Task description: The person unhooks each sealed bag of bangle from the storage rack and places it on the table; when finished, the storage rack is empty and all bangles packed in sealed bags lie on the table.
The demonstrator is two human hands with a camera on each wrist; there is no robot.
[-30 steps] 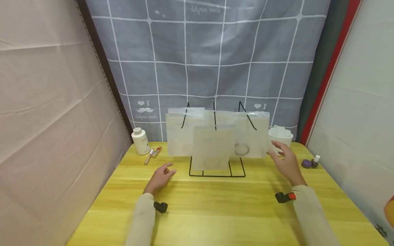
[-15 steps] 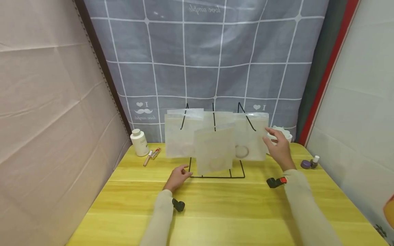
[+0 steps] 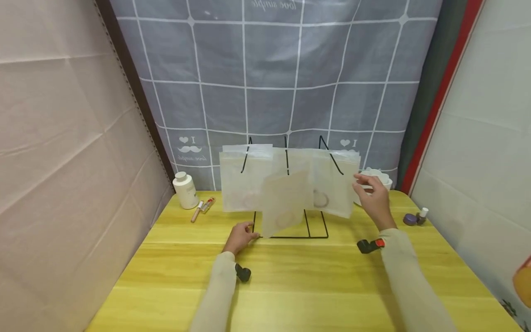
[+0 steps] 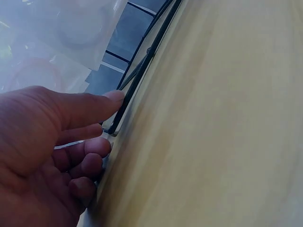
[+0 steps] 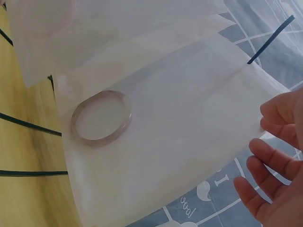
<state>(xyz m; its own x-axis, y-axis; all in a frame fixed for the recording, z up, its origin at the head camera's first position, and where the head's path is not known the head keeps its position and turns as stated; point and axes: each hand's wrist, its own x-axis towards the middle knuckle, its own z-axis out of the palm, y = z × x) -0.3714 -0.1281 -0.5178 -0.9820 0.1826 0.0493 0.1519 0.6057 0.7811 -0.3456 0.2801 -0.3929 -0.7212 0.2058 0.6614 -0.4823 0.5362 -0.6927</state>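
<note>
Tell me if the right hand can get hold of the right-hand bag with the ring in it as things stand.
Probably yes. The right hand is open at the outer edge of the bag, its fingers just short of it, and nothing stands between. The ring sits low inside.

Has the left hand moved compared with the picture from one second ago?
Yes. The left hand has moved to the right across the yellow table; its fingertips now touch the front left corner of the black wire rack.
</note>
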